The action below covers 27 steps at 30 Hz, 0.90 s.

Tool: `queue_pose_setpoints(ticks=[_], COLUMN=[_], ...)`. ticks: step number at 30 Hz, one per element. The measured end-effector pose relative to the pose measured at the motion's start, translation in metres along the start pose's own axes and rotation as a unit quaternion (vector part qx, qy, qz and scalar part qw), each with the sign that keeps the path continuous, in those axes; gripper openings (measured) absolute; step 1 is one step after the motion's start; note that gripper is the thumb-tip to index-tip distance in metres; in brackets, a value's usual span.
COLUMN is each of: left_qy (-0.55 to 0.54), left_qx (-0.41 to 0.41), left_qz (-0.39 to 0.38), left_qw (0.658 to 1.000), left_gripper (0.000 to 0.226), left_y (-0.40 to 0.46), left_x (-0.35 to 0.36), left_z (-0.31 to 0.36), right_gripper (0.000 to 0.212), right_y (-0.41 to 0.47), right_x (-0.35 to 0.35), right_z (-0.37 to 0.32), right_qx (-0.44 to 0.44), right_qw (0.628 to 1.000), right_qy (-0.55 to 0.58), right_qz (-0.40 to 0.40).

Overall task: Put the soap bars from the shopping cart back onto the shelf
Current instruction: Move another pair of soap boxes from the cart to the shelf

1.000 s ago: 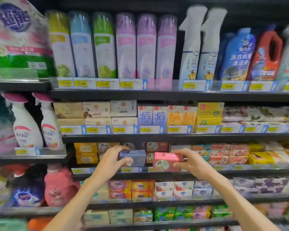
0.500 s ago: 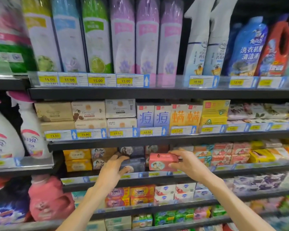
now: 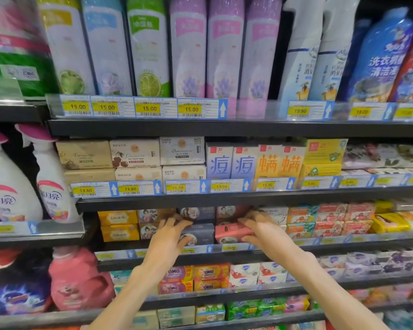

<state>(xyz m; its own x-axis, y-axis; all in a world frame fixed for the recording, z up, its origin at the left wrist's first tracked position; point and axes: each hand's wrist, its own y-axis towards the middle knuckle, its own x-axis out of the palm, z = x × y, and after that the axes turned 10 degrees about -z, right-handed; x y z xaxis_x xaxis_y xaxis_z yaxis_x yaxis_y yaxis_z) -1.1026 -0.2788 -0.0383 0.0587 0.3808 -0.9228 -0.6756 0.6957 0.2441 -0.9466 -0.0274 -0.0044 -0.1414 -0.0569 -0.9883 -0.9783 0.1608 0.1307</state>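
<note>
Head view shows both soap boxes now pushed onto the shelf near centre; a second ago they were held just in front of its edge. At about 7 o'clock of centre, the left hand lies with fingers spread against the blue box, pressing rather than clasping. Its right-hand neighbour, the pink box, sits inside the right hand, whose grip curls over its top and underside. By my reading, this pair is almost placed; letting go remains.
</note>
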Motion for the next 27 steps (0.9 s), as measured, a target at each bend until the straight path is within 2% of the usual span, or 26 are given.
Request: queue_pose_setpoints(ticks=[3,5,14,27], left_qy=[-0.001,-0.001,0.019,0.048], left_qx=[0.002,0.004,0.015,-0.003], left_qz=[0.004,0.008,0.008,-0.003], left_qw=[1.000,1.000,1.000,0.999], left_gripper=[0.039,0.038,0.040,0.039], left_y=[-0.001,0.000,0.002,0.002], left_x=[0.001,0.001,0.001,0.003], left_z=[0.000,0.000,0.004,0.016], right_gripper=[0.058,0.057,0.045,0.040], right_y=[0.006,0.009,0.015,0.014], right_x=[0.009,0.015,0.021,0.019], right_z=[0.003,0.004,-0.008,-0.013], right_qx=[-0.012,-0.014,-0.003,0.037], right_qw=[0.991,0.987,0.991,0.992], right_qy=[-0.129,-0.154,-0.118,-0.108], right_qz=[0.027,0.047,0.059,0.063])
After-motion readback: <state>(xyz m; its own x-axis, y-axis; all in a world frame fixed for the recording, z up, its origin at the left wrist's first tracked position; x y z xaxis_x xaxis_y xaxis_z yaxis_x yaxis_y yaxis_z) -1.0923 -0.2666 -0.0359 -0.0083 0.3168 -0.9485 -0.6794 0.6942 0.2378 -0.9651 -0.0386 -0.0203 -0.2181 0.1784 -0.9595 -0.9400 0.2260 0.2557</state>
